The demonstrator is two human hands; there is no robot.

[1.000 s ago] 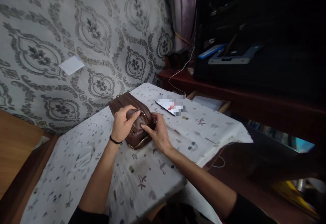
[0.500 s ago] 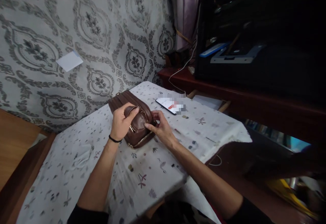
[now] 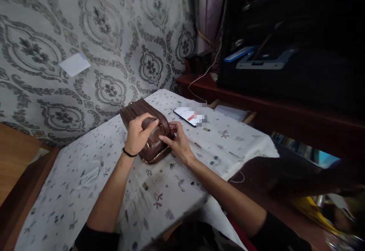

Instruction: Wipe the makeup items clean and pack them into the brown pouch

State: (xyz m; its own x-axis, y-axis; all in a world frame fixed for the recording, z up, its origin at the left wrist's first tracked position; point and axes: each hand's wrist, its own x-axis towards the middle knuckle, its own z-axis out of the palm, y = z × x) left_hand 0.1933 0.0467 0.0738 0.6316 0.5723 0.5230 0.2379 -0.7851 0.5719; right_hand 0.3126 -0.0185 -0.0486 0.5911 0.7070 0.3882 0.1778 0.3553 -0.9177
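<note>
A brown leather-look bag (image 3: 156, 153) with gold zippers lies on the patterned white tablecloth. My left hand (image 3: 138, 132) grips the bag's front pocket flap from the left, thumb on top and fingers curled out of sight beneath it. At the bag's right side, my right hand (image 3: 177, 141) pinches the pocket's edge, its thumb resting on the front and its other fingers partly hidden behind. A black band circles my left wrist. To the right of the bag lies a phone (image 3: 186, 116) with its screen lit, partly blurred.
The tablecloth (image 3: 228, 144) hangs over the table's right edge. A dark television screen (image 3: 285, 34) stands on a reddish wooden cabinet (image 3: 256, 104) at the right. A white cable (image 3: 203, 77) runs down toward the table, and a paper (image 3: 74, 64) is on the wallpapered wall.
My right thumb has shifted slightly left across the pocket. Both hands keep their hold on the bag, and the whole view has moved a little.
</note>
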